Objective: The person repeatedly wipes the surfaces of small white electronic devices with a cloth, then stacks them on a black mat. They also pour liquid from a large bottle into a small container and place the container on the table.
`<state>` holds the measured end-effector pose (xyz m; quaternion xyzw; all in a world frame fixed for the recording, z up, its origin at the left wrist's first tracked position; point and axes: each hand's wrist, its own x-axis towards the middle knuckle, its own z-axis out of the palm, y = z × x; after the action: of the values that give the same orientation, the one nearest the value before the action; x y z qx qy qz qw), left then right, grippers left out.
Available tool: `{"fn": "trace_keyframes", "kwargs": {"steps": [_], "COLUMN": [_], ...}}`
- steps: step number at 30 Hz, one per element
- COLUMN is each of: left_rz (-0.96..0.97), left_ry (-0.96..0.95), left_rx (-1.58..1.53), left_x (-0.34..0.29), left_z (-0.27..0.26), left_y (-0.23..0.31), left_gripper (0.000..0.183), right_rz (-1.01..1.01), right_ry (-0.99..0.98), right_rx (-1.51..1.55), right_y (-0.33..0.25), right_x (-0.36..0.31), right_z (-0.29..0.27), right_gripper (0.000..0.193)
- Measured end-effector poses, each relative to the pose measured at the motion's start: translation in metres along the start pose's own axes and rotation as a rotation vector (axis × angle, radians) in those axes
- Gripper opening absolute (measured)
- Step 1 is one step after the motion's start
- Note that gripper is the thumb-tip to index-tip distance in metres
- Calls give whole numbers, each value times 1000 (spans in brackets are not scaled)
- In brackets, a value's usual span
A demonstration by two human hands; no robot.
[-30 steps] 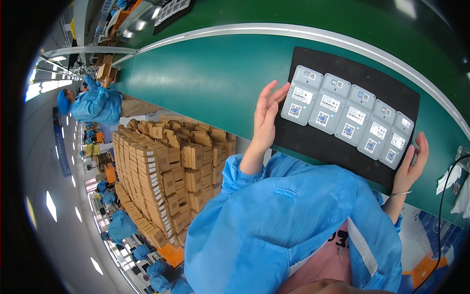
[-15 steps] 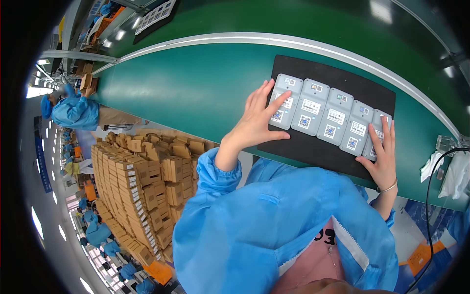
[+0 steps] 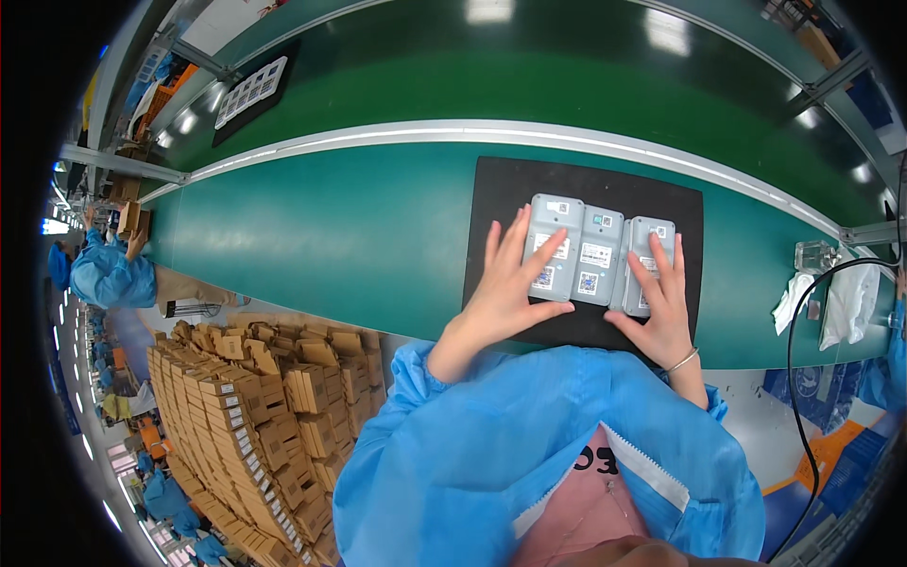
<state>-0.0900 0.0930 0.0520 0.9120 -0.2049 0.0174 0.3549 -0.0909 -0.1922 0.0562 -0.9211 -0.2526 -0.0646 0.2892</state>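
Grey, flat rectangular devices with printed labels lie face up side by side on a black mat (image 3: pixel 510 180). My left hand (image 3: pixel 505 288) grips the leftmost grey device (image 3: pixel 557 210) across its width, with the thumb by its lower right corner and the index finger over its face. The middle grey device (image 3: pixel 595 253) is untouched between my hands. On the right, my right hand (image 3: pixel 661 317) spans another grey device (image 3: pixel 652 227), thumb at its lower left edge and fingers over its face. An edge of a further device shows beneath or beside that right one.
The mat lies on a green workbench (image 3: pixel 312 227) with a pale rail (image 3: pixel 378 134) behind. At right are white plastic bags (image 3: pixel 850 307) and a black cable (image 3: pixel 794 397). Stacked brown cartons (image 3: pixel 274 425) stand at lower left. A person in blue (image 3: pixel 113 274) works at the far left.
Five devices stood in a row; now three columns show, the right one apparently overlapping another. My right hand has moved inward toward the left hand. The view has shifted too.
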Motion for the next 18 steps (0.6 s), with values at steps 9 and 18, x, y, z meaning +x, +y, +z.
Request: {"fn": "trace_keyframes", "kwargs": {"steps": [9,18], "left_rz": [28,-80], "left_ry": [21,71], "left_rx": [59,-247], "left_x": [7,2], "left_z": [10,3], "left_y": [1,-1], "left_gripper": [103,95], "right_rz": [134,-13], "right_ry": [68,276], "right_rx": [454,471], "right_y": [-3,-34], "right_x": [7,25], "right_z": [-13,22], "right_gripper": [82,87]}}
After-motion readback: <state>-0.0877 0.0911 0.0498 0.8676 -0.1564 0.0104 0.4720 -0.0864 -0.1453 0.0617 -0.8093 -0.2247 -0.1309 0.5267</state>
